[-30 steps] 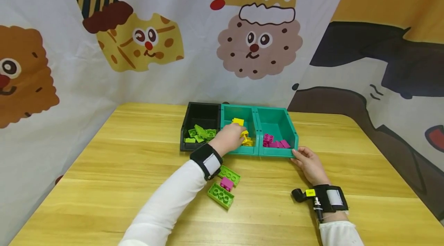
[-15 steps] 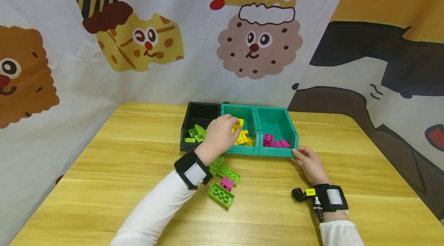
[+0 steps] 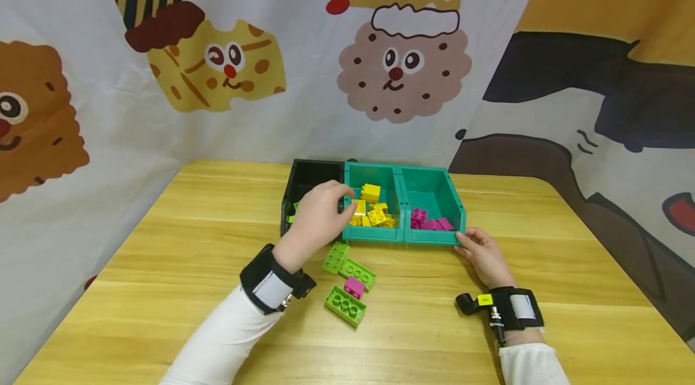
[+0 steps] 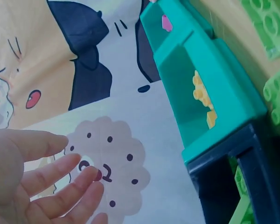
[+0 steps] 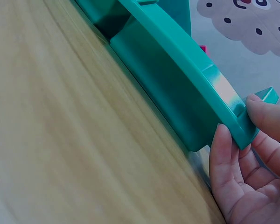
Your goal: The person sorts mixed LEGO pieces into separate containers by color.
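My left hand (image 3: 315,216) hovers over the front of the black bin (image 3: 311,169), its fingers loosely bent; the left wrist view shows nothing between them. It hides most of the green bricks (image 4: 244,205) in that bin. Beside it, the middle teal bin (image 3: 374,171) holds several yellow bricks (image 3: 376,216). In the right-hand teal bin (image 3: 429,183) lie several magenta bricks (image 3: 431,224). My right hand (image 3: 485,255) grips that bin's front right corner, thumb (image 5: 268,114) on top of the rim and fingers below, as the right wrist view shows.
In front of the bins, loose green bricks (image 3: 345,305) lie on the wooden table (image 3: 412,324) around one magenta brick (image 3: 355,287). A printed cloth (image 3: 304,131) hangs close behind the bins.
My left hand has moved left out of the middle bin to above the black one, uncovering the yellow bricks and a green brick on the table. The right hand has stayed at its corner.
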Available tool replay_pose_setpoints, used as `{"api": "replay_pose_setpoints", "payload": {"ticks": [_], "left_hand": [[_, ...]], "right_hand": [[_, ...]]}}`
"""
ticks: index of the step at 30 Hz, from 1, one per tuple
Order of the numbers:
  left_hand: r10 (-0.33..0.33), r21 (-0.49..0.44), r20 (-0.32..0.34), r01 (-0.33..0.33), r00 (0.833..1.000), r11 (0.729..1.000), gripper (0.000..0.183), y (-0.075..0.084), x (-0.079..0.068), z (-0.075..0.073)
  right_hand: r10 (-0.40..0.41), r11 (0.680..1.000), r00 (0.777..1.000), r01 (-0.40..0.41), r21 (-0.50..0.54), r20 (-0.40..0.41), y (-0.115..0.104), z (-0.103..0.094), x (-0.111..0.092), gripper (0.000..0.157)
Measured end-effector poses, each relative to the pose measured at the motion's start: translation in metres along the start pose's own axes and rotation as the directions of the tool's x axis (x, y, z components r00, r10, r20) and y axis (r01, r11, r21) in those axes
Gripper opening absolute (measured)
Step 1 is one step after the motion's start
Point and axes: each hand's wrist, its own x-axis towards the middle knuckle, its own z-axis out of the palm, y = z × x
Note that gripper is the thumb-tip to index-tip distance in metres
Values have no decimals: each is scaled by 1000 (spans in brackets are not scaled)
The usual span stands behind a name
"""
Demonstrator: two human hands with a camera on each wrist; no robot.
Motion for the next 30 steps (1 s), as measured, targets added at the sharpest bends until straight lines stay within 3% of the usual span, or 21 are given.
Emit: {"api": "replay_pose_setpoints", "payload": {"ticks": [10, 25, 30], "left_hand": [[-27, -39, 104, 31, 994, 999, 22, -5, -26, 7], [-9, -20, 133, 11, 991, 1000, 22, -18, -48, 16], [23, 3, 147, -24, 989, 1000, 21, -19, -55, 17]], "right_hand": [[5, 1000, 1000, -5, 6, 13, 2, 0, 4, 12], [-10, 1000, 1000, 10, 6, 23, 2, -1, 1, 7], [-13, 1000, 1000, 13, 7, 22, 0, 0, 1, 7]]}}
